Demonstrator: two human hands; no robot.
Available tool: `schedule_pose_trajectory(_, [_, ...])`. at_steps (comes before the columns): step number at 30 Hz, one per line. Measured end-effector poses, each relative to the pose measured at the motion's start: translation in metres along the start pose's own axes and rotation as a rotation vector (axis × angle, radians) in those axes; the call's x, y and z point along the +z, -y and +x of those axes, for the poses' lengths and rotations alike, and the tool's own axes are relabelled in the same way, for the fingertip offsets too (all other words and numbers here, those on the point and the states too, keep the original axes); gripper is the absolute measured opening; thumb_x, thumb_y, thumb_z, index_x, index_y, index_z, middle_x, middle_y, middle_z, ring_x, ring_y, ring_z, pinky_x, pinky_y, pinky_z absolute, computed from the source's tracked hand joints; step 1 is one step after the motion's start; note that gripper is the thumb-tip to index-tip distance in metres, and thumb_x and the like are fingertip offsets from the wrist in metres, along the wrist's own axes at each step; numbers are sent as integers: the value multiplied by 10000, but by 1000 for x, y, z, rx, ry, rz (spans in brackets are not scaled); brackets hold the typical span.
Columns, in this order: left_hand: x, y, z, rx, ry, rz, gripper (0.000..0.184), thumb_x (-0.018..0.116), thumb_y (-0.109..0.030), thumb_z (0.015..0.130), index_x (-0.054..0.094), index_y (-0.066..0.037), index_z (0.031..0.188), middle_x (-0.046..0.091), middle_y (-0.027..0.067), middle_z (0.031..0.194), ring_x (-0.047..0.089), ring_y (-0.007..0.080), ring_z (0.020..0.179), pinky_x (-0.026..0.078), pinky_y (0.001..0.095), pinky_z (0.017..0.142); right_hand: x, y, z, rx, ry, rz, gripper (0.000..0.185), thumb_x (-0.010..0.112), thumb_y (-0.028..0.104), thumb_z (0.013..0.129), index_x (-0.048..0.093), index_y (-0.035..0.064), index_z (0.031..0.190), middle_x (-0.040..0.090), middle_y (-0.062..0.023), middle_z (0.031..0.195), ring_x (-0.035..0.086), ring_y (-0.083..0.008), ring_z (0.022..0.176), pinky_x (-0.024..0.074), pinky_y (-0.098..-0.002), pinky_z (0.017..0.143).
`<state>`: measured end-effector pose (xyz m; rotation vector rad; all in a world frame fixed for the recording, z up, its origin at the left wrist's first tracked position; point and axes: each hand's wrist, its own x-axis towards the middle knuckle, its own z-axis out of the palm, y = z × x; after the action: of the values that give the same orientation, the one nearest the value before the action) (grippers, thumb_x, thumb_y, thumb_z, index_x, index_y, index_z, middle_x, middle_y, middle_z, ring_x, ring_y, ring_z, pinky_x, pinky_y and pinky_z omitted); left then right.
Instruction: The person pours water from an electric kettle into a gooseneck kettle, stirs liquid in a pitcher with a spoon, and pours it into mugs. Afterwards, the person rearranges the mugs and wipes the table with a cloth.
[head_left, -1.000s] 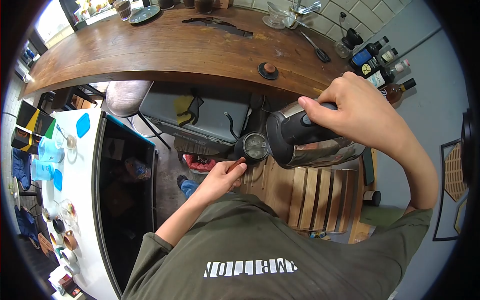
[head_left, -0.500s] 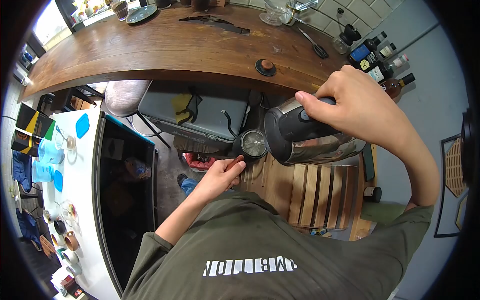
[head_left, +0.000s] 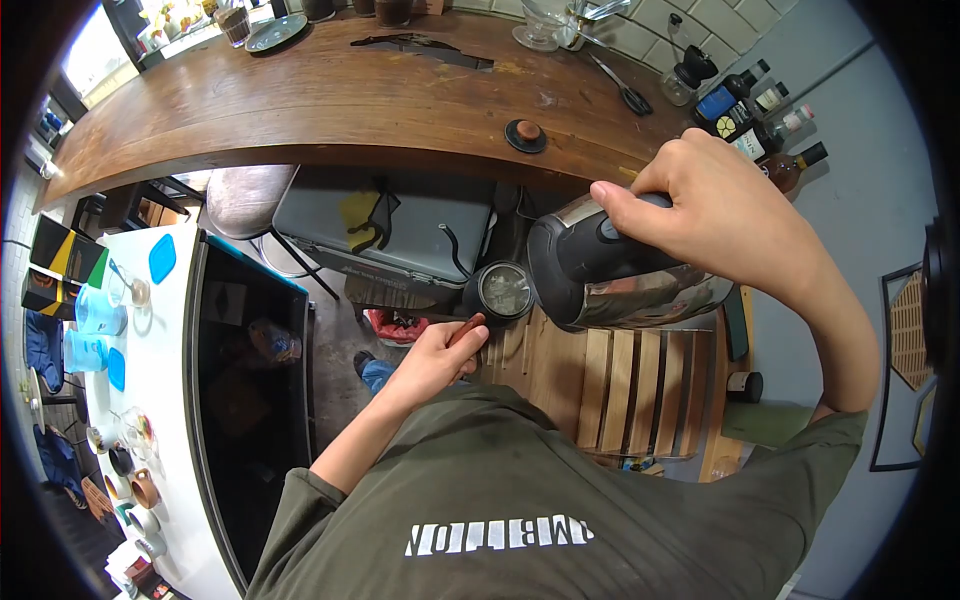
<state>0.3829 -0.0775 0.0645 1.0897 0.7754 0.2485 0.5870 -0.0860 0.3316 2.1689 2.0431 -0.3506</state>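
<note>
My right hand (head_left: 705,195) grips the black handle of an electric kettle (head_left: 570,262) with a shiny metal body, tipped on its side. Its black top end is right beside the mouth of a small dark pot (head_left: 504,290). Clear liquid seems to be in the pot; I cannot make out a stream from the kettle. My left hand (head_left: 438,358) is closed round the pot's wooden handle (head_left: 466,328), keeping it below the counter edge. A dark lid with a wooden knob (head_left: 526,135) lies on the wooden counter (head_left: 300,95).
Several bottles (head_left: 728,100) stand at the counter's right end, near a pair of scissors (head_left: 632,98). Below are a grey case (head_left: 390,240), a stool (head_left: 245,200) and a slatted wooden surface (head_left: 620,390). Cups and blue containers (head_left: 98,310) stand on a white-topped unit (head_left: 165,400) at left.
The view has shifted very slightly. Both hands keep their grips, and the kettle and pot stay nearly where they were.
</note>
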Motion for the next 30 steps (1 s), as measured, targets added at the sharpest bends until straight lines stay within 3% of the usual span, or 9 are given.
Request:
schedule_pose_trajectory(11, [0, 1, -2, 35, -23, 9, 338, 536, -313, 1016, 574, 21, 983, 407, -52, 612, 350, 27, 520, 283, 212, 469, -3, 3, -1, 6, -15, -24, 486, 561, 360, 896, 708, -50, 680, 527, -166, 443, 586, -304, 455, 508, -382, 546])
schedule_pose_trajectory(19, [-2, 4, -3, 39, -24, 22, 328, 543, -318, 1013, 544, -31, 853, 415, -53, 627, 351, 22, 530, 278, 211, 466, -1, 5, -2, -2, -6, -11, 490, 547, 362, 904, 714, -48, 694, 550, -159, 458, 594, -295, 462, 512, -375, 548])
schedule_pose_trajectory(26, [-4, 6, -5, 31, -11, 32, 325, 545, -317, 1011, 546, -34, 850, 415, -53, 626, 346, 21, 528, 276, 212, 464, -1, 6, -4, 14, 2, -32, 481, 544, 364, 908, 726, -38, 715, 566, -153, 470, 598, -284, 462, 513, -373, 548])
schedule_pose_trajectory(28, [-8, 10, -4, 23, 11, 55, 482, 544, -393, 994, 614, 63, 1132, 493, -44, 644, 410, 19, 565, 341, 217, 512, 1, 3, -5, 4, -17, 0, 487, 547, 373, 907, 725, -36, 711, 568, -162, 480, 598, -280, 462, 510, -372, 543])
schedule_pose_trajectory(29, [-8, 10, -5, 24, 12, 56, 482, 544, -393, 994, 614, 63, 1132, 493, -44, 644, 410, 19, 565, 341, 217, 512, 3, 1, -6, 4, -19, 0, 487, 547, 373, 907, 725, -36, 711, 568, -162, 480, 598, -280, 462, 510, -372, 543])
schedule_pose_trajectory(30, [-8, 10, -5, 31, 20, 42, 478, 543, -392, 995, 613, 61, 1131, 493, -45, 647, 408, 18, 565, 340, 216, 511, 6, -1, -6, -27, -44, 35, 507, 555, 373, 915, 701, -60, 697, 479, -140, 445, 500, -242, 412, 431, -357, 488])
